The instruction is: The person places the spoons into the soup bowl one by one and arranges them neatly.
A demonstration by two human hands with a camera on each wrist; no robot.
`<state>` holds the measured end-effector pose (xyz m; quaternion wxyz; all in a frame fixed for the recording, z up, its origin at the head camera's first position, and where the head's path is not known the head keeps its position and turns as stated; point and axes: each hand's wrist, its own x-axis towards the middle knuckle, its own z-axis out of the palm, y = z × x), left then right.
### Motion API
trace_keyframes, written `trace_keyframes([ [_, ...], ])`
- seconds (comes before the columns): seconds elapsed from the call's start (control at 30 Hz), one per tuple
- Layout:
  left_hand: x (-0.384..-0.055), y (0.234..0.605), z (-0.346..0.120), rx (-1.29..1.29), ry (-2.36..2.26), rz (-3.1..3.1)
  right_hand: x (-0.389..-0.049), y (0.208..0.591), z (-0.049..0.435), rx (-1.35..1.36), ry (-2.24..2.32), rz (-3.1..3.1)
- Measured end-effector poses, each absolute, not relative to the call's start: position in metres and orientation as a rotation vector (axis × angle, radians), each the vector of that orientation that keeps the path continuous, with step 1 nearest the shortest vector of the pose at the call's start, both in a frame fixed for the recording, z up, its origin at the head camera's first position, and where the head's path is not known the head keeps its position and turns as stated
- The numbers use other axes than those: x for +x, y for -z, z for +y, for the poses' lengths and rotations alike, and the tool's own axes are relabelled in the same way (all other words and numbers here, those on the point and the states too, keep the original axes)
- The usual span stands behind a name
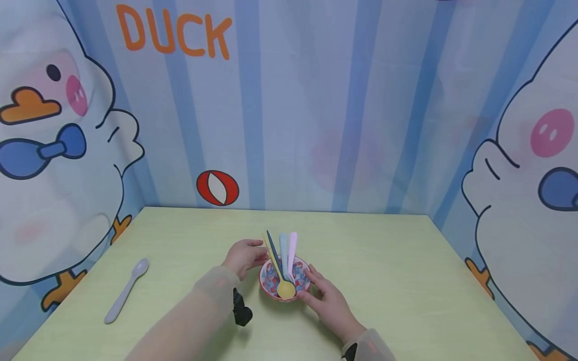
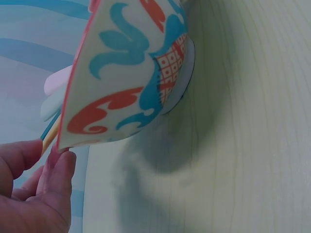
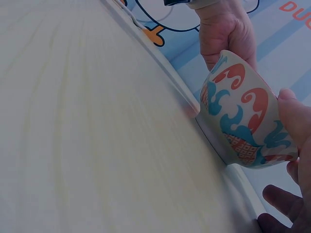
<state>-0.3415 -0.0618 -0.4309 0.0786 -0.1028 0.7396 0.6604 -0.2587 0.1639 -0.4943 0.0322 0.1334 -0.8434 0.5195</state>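
A red-rimmed patterned bowl (image 1: pixel 265 283) sits in the middle of the table; its outside has blue and orange motifs. In it lie a yellow spoon (image 1: pixel 286 289), scoop toward the near rim, and dark blue (image 1: pixel 274 250), light blue (image 1: pixel 283 245) and pink (image 1: pixel 292 245) handles. My right hand (image 1: pixel 331 303) grips the bowl's right side, thumb (image 3: pixel 287 104) at the rim and other fingers lower. At the far left rim, my left hand (image 1: pixel 244 255) has its fingertips right by the yellow and dark blue handles; I cannot tell whether they pinch anything.
A lavender spoon (image 1: pixel 126 291) lies alone on the left of the pale wood-grain table (image 1: pixel 397 281). Behind the table hangs a blue striped curtain (image 1: pixel 298 100) with duck pictures. A black strap piece (image 1: pixel 242 308) hangs below the left wrist.
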Motion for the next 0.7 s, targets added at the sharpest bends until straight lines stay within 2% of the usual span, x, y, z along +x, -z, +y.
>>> trace_keyframes([
  [0.7,-0.322,0.426,-0.105,-0.330,-1.989,2.226,-0.258,0.494,0.163,0.404,-1.604,-2.598],
])
